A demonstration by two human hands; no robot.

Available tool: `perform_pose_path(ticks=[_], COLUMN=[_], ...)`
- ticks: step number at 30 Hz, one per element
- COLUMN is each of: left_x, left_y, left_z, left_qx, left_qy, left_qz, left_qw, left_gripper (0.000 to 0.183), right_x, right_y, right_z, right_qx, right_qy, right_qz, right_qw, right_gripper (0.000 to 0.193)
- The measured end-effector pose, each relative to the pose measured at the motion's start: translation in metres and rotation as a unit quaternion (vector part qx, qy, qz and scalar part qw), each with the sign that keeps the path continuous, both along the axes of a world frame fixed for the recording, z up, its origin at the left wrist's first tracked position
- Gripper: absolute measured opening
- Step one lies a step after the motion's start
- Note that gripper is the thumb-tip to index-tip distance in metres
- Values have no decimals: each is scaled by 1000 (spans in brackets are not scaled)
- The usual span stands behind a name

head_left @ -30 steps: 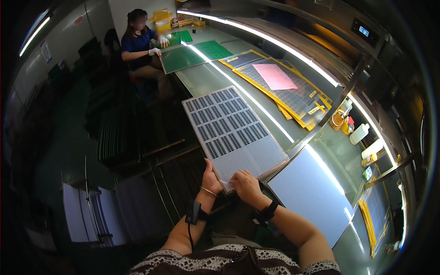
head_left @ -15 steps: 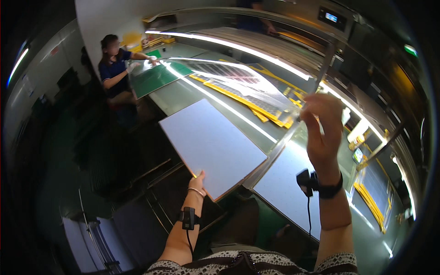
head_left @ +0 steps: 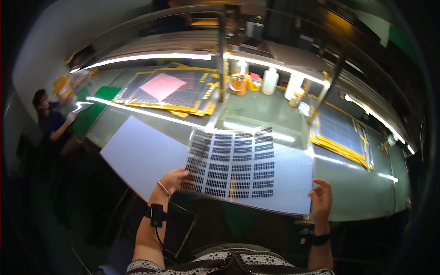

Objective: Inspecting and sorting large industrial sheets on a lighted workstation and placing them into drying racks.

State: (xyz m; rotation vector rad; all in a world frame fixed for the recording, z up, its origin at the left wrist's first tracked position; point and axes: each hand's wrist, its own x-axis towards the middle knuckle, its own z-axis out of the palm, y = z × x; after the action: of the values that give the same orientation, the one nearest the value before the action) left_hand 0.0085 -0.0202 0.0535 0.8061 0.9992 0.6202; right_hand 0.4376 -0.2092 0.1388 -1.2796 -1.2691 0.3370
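Note:
A clear film sheet (head_left: pixel 240 167) printed with rows of small black blocks lies over a white board (head_left: pixel 293 178) at the table's front edge. Its left part looks lifted and slightly curved. My left hand (head_left: pixel 173 179) is closed on the film's left edge, its fingertips partly blurred. At the board's right edge is my right hand (head_left: pixel 322 198), fingers loosely curled and apart, with nothing visible in them. Left of the film, a second white board (head_left: pixel 142 156) sticks out past the table edge, partly behind my left hand.
Yellow-edged dark panels (head_left: pixel 197 96) lie at the back left under a pink sheet (head_left: pixel 162 86); more yellow-edged panels (head_left: pixel 341 133) lie at right. White bottles (head_left: pixel 270 81) and an orange container (head_left: pixel 238 84) stand behind. A co-worker (head_left: pixel 50 119) handles a green board (head_left: pixel 94 112) at far left.
My view has turned right. My right hand has come down from its raised place to the board's right edge. My left hand has gone from the white board to the film.

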Motion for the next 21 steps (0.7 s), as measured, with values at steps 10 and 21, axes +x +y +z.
perform_pose_path(ticks=[10, 21], left_x=[19, 99], left_y=[9, 105], left_z=[22, 16], left_qx=[-56, 363], left_qy=[98, 219], left_qz=[-88, 41], left_qw=[990, 905], left_gripper=[33, 14], right_x=[30, 48], right_y=[-112, -74], right_z=[-96, -96], right_qx=[-311, -300], right_qy=[268, -44], right_qz=[-146, -278], right_qw=[900, 911], right_gripper=[7, 11])
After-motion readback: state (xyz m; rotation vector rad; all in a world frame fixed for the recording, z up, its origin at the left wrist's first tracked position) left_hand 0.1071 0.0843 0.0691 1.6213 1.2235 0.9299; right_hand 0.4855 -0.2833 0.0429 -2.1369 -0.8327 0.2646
